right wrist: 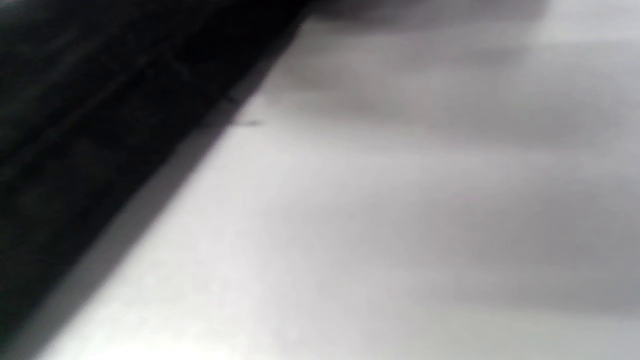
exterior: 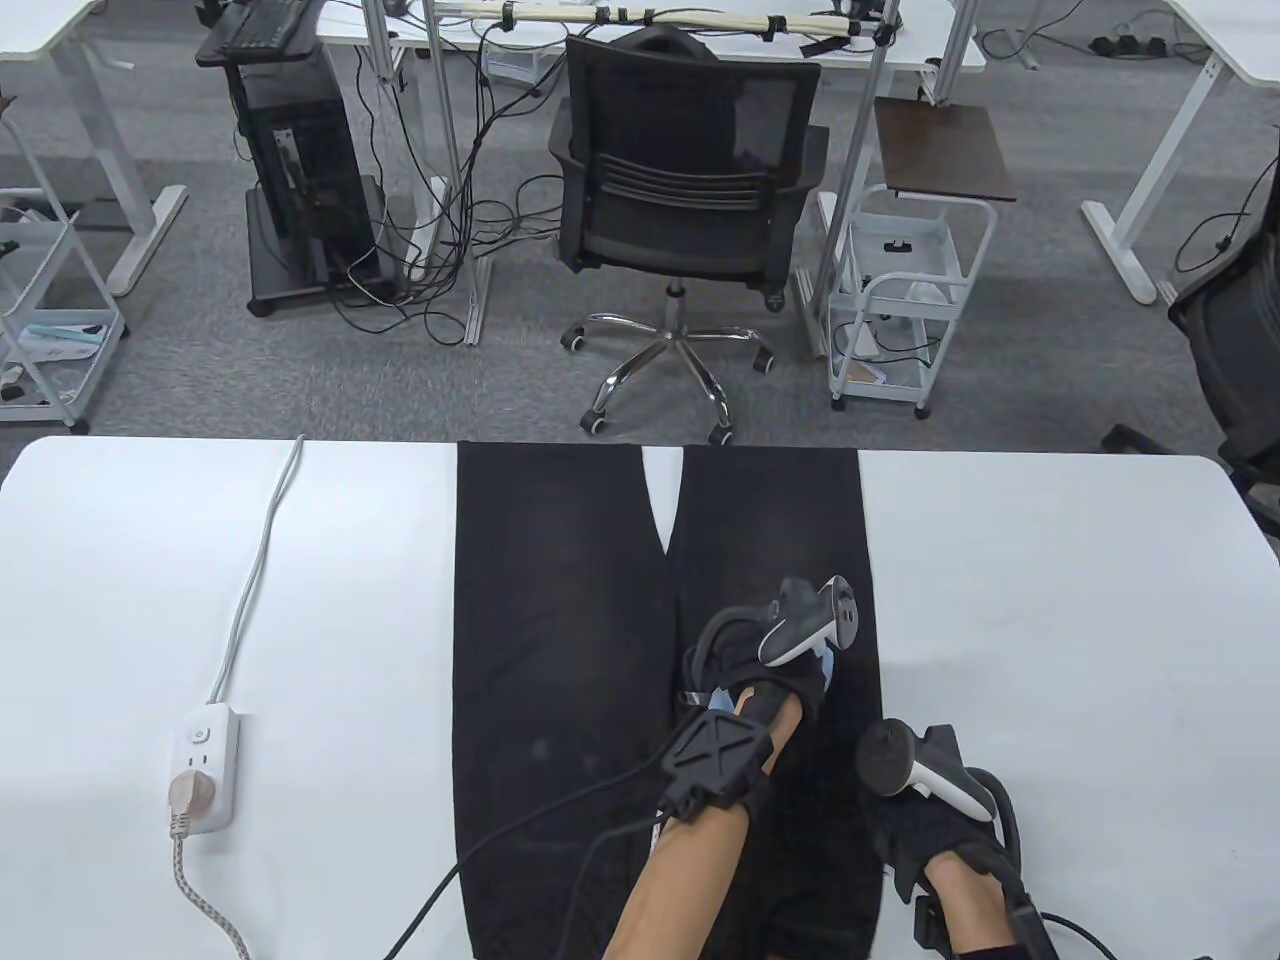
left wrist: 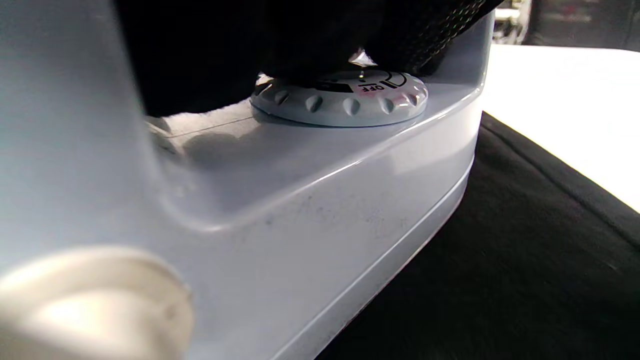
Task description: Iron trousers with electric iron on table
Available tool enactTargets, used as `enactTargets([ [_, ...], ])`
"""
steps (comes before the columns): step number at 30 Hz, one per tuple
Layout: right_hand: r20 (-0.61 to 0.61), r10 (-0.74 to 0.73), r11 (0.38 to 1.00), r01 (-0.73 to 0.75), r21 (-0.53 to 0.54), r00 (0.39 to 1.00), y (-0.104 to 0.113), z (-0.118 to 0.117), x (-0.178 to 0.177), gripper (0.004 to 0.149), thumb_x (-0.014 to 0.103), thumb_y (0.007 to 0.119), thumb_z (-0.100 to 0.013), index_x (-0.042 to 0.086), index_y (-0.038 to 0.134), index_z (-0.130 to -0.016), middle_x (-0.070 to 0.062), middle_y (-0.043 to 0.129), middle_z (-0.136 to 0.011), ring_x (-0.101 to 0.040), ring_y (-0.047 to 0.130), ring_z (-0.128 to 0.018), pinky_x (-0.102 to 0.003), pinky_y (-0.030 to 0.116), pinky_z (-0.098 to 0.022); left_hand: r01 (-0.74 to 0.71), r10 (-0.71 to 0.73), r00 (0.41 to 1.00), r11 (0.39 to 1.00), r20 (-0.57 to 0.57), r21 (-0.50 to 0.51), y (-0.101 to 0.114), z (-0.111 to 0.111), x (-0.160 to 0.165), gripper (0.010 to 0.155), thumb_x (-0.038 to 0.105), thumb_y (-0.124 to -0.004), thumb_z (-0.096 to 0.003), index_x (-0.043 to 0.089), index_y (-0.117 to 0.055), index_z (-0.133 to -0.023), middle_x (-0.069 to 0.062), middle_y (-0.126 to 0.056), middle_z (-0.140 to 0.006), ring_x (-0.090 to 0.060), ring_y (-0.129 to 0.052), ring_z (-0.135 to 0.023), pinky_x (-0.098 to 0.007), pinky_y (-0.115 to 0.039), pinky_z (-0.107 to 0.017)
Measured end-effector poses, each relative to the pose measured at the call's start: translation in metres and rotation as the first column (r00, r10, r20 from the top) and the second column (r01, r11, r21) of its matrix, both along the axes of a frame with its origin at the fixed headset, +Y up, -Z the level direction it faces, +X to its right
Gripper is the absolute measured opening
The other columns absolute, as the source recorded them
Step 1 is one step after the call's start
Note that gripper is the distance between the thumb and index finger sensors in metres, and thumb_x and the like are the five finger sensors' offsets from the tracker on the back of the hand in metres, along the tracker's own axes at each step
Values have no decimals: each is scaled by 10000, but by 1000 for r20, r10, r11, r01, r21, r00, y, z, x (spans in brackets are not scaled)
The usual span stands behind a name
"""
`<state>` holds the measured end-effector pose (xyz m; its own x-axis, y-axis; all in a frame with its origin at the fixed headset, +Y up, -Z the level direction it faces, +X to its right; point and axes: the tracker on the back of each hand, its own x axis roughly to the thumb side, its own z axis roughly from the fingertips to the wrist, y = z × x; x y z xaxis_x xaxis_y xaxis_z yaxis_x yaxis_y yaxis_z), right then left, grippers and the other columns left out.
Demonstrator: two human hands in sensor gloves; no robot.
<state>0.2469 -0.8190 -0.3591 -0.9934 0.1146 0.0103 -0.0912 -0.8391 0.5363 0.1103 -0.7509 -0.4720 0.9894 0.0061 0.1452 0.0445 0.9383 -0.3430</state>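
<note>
Black trousers (exterior: 560,650) lie flat on the white table (exterior: 1050,620), legs pointing away from me. My left hand (exterior: 745,645) grips the handle of a pale blue electric iron (exterior: 823,668) that sits on the right trouser leg, and the hand hides most of it. The left wrist view shows the iron's body (left wrist: 300,200) close up on the black cloth (left wrist: 500,260), and its dial (left wrist: 345,97) with an "OFF" mark. My right hand (exterior: 915,825) rests at the trousers' right edge near me. Its fingers are hidden under the tracker. The right wrist view shows only that edge (right wrist: 100,125) and the table (right wrist: 400,200).
A white power strip (exterior: 203,765) lies on the table's left side with a plug in it. Its white cable (exterior: 255,570) runs to the far edge, and a braided cord (exterior: 205,905) runs toward me. An office chair (exterior: 685,190) and a wire cart (exterior: 905,300) stand beyond the table.
</note>
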Motion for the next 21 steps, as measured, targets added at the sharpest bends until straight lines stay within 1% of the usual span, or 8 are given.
enactTargets([
  [3,0,-2,1000,2,-2,1000,0,0,0,666,294,481,-593,110,84,-1095,-242,16,-1118,-545,113,-990,-772,320,-639,10,-10,998,1000,65,3,1,18,2,396,385,-773,-543,90,-743,-805,22,-943,-389,-149,-995,-278,-460,-885,-416],
  [6,2,-8,1000,8,-2,1000,0,0,0,663,295,480,-593,119,84,-1093,-239,15,-1118,-541,108,-990,-771,315,-640,-10,13,996,999,93,-41,1,40,-1,396,380,-775,-543,84,-745,-804,17,-944,-388,-154,-994,-280,-465,-882,-414],
  [10,4,-16,1000,16,-3,1000,-1,-1,1,654,300,476,-592,133,87,-1090,-231,12,-1119,-536,103,-991,-770,310,-640,23,-7,981,996,193,-81,5,77,0,397,377,-776,-546,79,-743,-806,14,-944,-389,-157,-994,-279,-467,-878,-415],
  [12,4,-18,1000,18,-2,1000,-1,-1,1,657,305,477,-590,130,90,-1091,-231,13,-1119,-536,103,-990,-770,308,-641,28,-15,973,998,232,-55,5,98,0,398,377,-773,-546,78,-743,-805,15,-945,-388,-155,-999,-270,-467,-881,-413],
  [14,4,-19,1000,19,-1,1000,-1,-1,2,673,301,490,-580,127,91,-1092,-231,15,-1119,-535,102,-991,-769,308,-641,-49,72,967,994,245,-97,0,115,-4,399,370,-775,-547,66,-741,-803,9,-945,-386,-160,-998,-269,-473,-880,-405],
  [16,5,-24,1000,24,0,1000,-1,-1,2,671,301,486,-582,121,92,-1094,-232,14,-1119,-536,100,-990,-770,304,-639,-9,22,952,999,304,-46,2,132,-6,401,376,-774,-548,71,-743,-805,13,-946,-389,-156,-999,-270,-470,-881,-409],
  [18,3,-20,1000,20,0,1000,-1,-1,2,669,299,482,-581,120,90,-1093,-234,13,-1118,-538,101,-989,-771,305,-639,-30,25,950,999,310,11,1,140,-8,404,379,-776,-548,70,-743,-807,10,-946,-391,-159,-996,-275,-471,-879,-408],
  [21,4,-24,1000,24,1,1000,-1,-1,3,670,295,481,-579,120,89,-1093,-234,11,-1118,-537,96,-988,-771,302,-638,-9,8,951,1000,309,1,1,134,-6,411,385,-773,-550,72,-743,-814,9,-947,-399,-162,-997,-282,-477,-877,-415],
])
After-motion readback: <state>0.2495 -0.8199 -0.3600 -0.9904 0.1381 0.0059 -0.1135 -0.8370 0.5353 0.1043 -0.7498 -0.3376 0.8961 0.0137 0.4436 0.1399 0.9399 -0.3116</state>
